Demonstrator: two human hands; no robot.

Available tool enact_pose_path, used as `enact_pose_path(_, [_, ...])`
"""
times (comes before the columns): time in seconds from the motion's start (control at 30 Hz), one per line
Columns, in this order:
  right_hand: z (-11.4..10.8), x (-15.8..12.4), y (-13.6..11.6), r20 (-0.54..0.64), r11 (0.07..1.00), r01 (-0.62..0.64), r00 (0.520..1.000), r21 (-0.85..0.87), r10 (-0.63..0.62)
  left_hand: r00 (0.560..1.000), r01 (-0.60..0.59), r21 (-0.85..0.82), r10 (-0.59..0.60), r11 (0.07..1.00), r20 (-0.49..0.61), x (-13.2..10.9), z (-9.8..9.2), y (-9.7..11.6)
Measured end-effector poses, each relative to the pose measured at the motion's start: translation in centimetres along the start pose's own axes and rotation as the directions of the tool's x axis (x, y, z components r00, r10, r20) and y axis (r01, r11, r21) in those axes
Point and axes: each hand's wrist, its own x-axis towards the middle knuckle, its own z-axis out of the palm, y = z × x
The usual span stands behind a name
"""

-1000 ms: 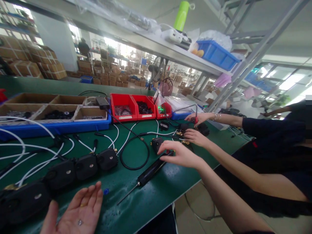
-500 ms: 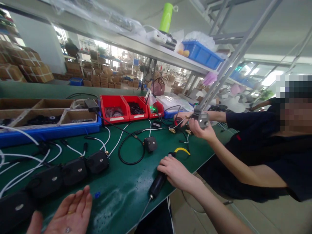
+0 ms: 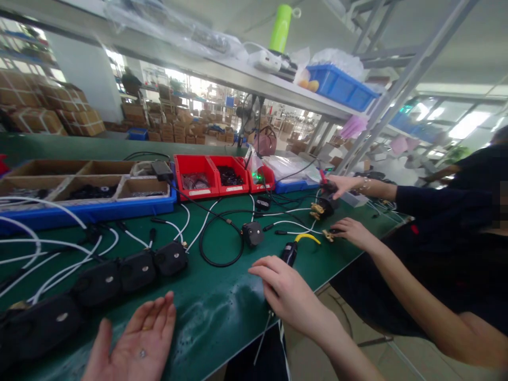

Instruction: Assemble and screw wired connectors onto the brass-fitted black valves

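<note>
My left hand (image 3: 135,344) lies palm up at the near table edge, fingers together, with a small silver screw (image 3: 142,352) resting on the palm. My right hand (image 3: 286,293) is closed over a black electric screwdriver (image 3: 289,254) that lies across the table edge; its thin bit (image 3: 262,336) pokes out below my hand. A yellow hook (image 3: 305,238) sits at the screwdriver's top end. A row of black housings (image 3: 137,270) lies just beyond my left hand.
To the right, a co-worker's hand (image 3: 345,185) holds a black part with brass fittings (image 3: 323,206); their other hand (image 3: 353,231) rests on the green mat. Beyond lie a small black block (image 3: 253,233), a looped black cable (image 3: 214,259), white cables (image 3: 39,243), red bins (image 3: 196,174) and a blue tray (image 3: 91,209).
My right hand has drawn the screwdriver nearer, so its bit now hangs over the table edge. The co-worker lowered the raised part to the mat. My left palm stays up with the screw.
</note>
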Motion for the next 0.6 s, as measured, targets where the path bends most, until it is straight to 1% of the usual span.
enact_pose_path(0.03, [0.6,0.3,-1.8,-0.044,0.990,0.021,0.999,0.138,-0.015,0.998,0.042,-0.002,-0.042,0.999,-0.042,-1.1,1.0,-0.5])
enact_pose_path(0.07, [1.2,0.6,-3.5,-0.058,0.966,0.045,0.998,0.256,-0.031,0.998,0.061,-0.001,-0.061,0.998,-0.026,-2.1,1.9,-1.0])
enact_pose_path(0.1, [2.0,0.8,-5.2,-0.052,0.937,0.067,0.997,0.342,-0.052,0.998,0.065,0.007,-0.065,0.998,0.023,-3.0,2.6,-1.4])
enact_pose_path(0.13, [2.7,1.1,-6.7,-0.038,0.912,0.079,0.997,0.402,-0.070,0.996,0.066,0.009,-0.066,0.998,0.056,-3.6,3.2,-1.7])
enact_pose_path(0.2, [4.3,1.5,-8.9,-0.020,0.884,0.095,0.995,0.457,-0.096,0.990,0.078,0.016,-0.079,0.997,0.120,-4.3,3.9,-1.8])
enact_pose_path(0.3, [6.8,2.2,-10.7,-0.050,0.895,0.133,0.991,0.426,-0.123,0.985,0.131,0.028,-0.133,0.991,0.112,-4.5,3.8,-1.5])
enact_pose_path(0.43, [9.6,3.0,-11.8,-0.146,0.950,0.235,0.967,0.207,-0.207,0.986,0.134,0.055,-0.139,0.989,0.093,-4.3,3.2,-1.0])
enact_pose_path(0.5, [10.4,3.3,-12.1,-0.175,0.952,0.284,0.949,0.114,-0.262,0.987,0.138,0.059,-0.142,0.989,0.079,-4.1,3.0,-0.9])
enact_pose_path(0.53, [10.6,3.5,-12.2,-0.178,0.949,0.301,0.943,0.095,-0.281,0.987,0.144,0.057,-0.148,0.988,0.069,-4.0,2.9,-0.8])
enact_pose_path(0.6, [10.8,3.8,-12.4,-0.173,0.943,0.311,0.941,0.115,-0.290,0.987,0.153,0.048,-0.155,0.987,0.045,-3.8,2.8,-0.6])
